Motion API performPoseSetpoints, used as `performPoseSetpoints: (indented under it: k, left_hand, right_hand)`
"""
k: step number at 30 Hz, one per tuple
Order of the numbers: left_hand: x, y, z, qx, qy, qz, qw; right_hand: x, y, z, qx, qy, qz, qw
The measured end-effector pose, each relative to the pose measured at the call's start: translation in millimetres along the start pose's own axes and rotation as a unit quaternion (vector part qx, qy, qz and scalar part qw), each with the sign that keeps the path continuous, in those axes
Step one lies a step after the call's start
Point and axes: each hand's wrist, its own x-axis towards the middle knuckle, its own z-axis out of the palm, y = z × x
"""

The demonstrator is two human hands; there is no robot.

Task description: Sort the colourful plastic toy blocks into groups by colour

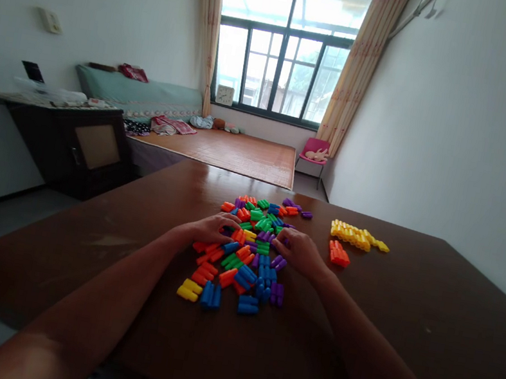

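A loose pile of plastic building blocks, shaped like short joined tubes, lies on the brown table (304, 342). My left hand (213, 228) rests at the pile's left side, its fingers curved and apart over orange blocks (239, 237) and a purple one. Across from it, my right hand (298, 251) has its fingers curled together at the right edge, by a purple block (267, 236); whatever is between the fingertips is hidden. Nearer to me are blue blocks (211, 295), a yellow block (189, 290) and purple blocks (276, 294). Green blocks (264, 223) lie in the middle.
Right of the pile sit a group of joined yellow blocks (353, 234) and an orange group (338, 253). Past the table's far edge is a bed (249, 153). A dark cabinet (94, 145) stands left, and a pink chair (315, 150) near the window.
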Motion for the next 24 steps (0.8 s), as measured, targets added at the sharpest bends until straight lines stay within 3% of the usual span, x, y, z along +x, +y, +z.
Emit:
performPoseSetpoints:
  k: [5,9,14,17,20,24]
  left_hand:
    - [10,32,7.4,0.01,0.107,0.004,0.994]
    - [17,60,17.5,0.027,0.134,-0.005,0.991]
    - [17,64,26.7,0.085,0.163,-0.032,0.982]
    - [17,62,31.1,0.088,0.161,-0.011,0.983]
    - [16,63,31.0,0.056,0.136,0.004,0.989]
    - [17,57,23.7,0.018,0.155,0.002,0.988]
  right_hand:
    - [2,-12,18,0.094,0.022,-0.018,0.995]
    - [4,-22,25,0.202,0.057,0.019,0.978]
    - [4,-32,28,0.252,0.058,0.024,0.966]
    - [7,-31,29,0.262,0.062,0.033,0.962]
    - [14,-15,24,0.29,0.075,0.063,0.952]
    - [17,48,4,0.326,0.158,0.165,0.917]
